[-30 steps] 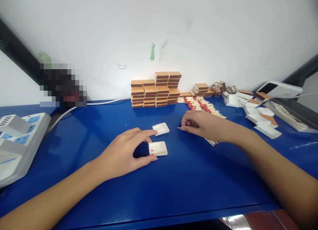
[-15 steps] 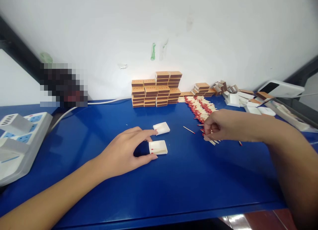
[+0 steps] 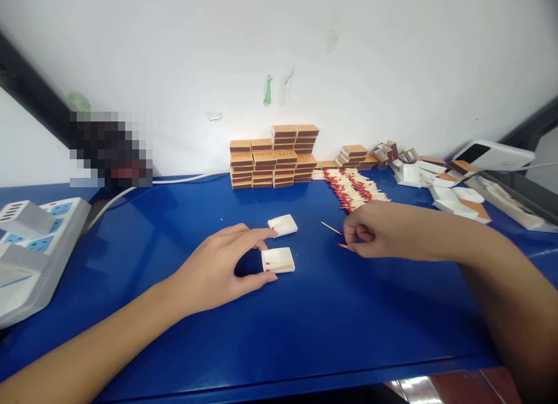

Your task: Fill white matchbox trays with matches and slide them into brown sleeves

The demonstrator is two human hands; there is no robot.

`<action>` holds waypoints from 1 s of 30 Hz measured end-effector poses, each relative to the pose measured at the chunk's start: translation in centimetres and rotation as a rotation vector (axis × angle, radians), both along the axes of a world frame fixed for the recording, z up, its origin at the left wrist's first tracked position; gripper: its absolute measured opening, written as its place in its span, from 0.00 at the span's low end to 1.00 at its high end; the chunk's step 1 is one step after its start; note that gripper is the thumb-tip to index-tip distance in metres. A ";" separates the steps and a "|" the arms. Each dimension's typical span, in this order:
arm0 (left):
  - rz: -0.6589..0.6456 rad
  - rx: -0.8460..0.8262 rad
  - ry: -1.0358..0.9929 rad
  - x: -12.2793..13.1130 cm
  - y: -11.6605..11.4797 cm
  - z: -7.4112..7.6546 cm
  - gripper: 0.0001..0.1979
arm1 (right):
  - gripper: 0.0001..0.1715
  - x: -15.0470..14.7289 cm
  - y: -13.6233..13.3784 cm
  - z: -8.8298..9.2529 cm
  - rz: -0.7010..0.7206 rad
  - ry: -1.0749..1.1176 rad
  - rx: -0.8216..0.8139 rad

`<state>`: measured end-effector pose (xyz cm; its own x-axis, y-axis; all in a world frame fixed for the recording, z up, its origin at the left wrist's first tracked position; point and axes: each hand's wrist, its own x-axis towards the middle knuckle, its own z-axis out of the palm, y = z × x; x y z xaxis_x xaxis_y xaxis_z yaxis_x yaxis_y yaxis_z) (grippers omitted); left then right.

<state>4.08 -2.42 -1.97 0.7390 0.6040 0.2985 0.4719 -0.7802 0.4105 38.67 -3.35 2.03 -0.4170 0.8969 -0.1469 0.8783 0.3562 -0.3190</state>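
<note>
My left hand [image 3: 224, 265] rests on the table around the left end of a white matchbox tray [image 3: 281, 260]. The thumb touches its near edge and another finger its far corner, while the index fingertip touches a second white tray [image 3: 285, 224] just beyond. A few red-headed matches lie in the nearer tray; the farther one shows at least one red head. My right hand [image 3: 364, 232] pinches a match [image 3: 342, 245], its red head pointing left. One loose match [image 3: 331, 228] lies between the trays and this hand. Behind the right hand spreads a match pile [image 3: 353, 189].
Matchboxes [image 3: 274, 165] stand stacked against the wall, with a smaller stack [image 3: 353, 154] to their right. Loose sleeves and white trays [image 3: 410, 174] are heaped at the back right, near a white device [image 3: 494, 158]. A power strip [image 3: 61, 253] with plugs occupies the left side.
My right hand has moved left and away from the match pile, with a match now showing in its fingertips. My left hand and both trays stay practically in place.
</note>
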 end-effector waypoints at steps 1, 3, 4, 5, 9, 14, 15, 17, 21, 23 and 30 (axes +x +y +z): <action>0.000 0.006 -0.004 0.1 0.0 0.0 0.26 | 0.09 -0.5 -0.1 0.2 0.008 -0.007 -0.020; -0.006 0.023 -0.010 0.2 -0.1 0.0 0.26 | 0.09 -1.8 -0.2 0.5 0.014 -0.020 -0.091; -0.010 0.038 -0.017 0.2 -0.1 0.0 0.26 | 0.09 -2.5 -0.4 0.7 0.023 0.017 -0.083; -0.014 0.054 -0.022 0.3 -0.2 0.0 0.26 | 0.10 -3.3 -0.5 0.8 0.039 0.068 -0.065; -0.036 0.113 -0.040 0.8 -0.3 -0.1 0.29 | 0.07 -6.8 -1.5 0.3 0.104 0.260 0.062; -0.049 0.134 -0.045 1.1 -0.4 -0.3 0.28 | 0.05 -8.8 -2.1 -1.1 0.193 0.234 0.130; -0.045 0.132 -0.047 1.1 -0.4 -0.3 0.28 | 0.07 -8.6 -2.0 -1.2 0.191 0.233 0.126; -0.037 0.117 -0.046 1.0 -0.3 -0.3 0.28 | 0.09 -7.9 -1.6 -0.9 0.167 0.237 0.114; -0.028 0.083 -0.040 0.8 -0.3 -0.3 0.28 | 0.09 -6.2 -1.0 -0.1 0.136 0.238 0.103; -0.033 0.078 -0.042 0.8 -0.3 -0.3 0.28 | 0.09 -6.0 -1.0 0.0 0.138 0.249 0.084; -0.024 0.089 -0.031 0.8 -0.3 -0.4 0.29 | 0.08 -7.1 -1.5 -1.1 0.208 0.259 0.038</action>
